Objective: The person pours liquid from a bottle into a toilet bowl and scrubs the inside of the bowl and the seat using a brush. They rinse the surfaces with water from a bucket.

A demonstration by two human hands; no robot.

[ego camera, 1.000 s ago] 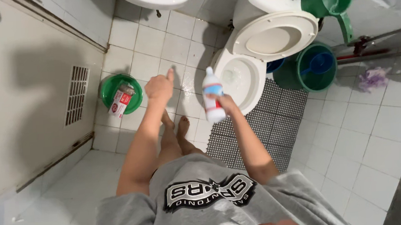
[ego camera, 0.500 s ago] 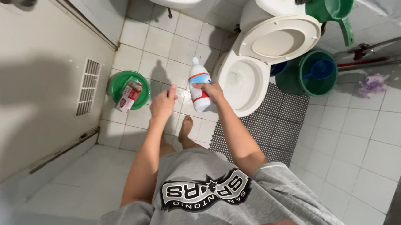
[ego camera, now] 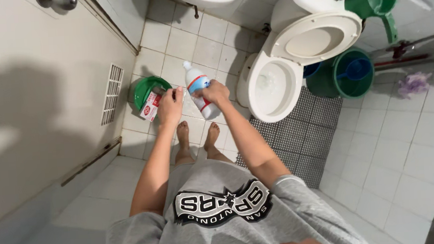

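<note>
White-tiled bathroom floor below us. Our right hand [ego camera: 216, 92] grips the cleaner bottle [ego camera: 197, 87] mid-body, left of the toilet bowl [ego camera: 271, 90]; left hand [ego camera: 171, 104], loosely curled, holds nothing. Best keep btl upright w/ firm grip.

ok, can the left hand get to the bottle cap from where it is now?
Probably yes. The left hand hangs free just beside the white bottle, which the right hand holds tilted. Its cap points up and away, bare, with nothing between it and the left fingers.
</note>
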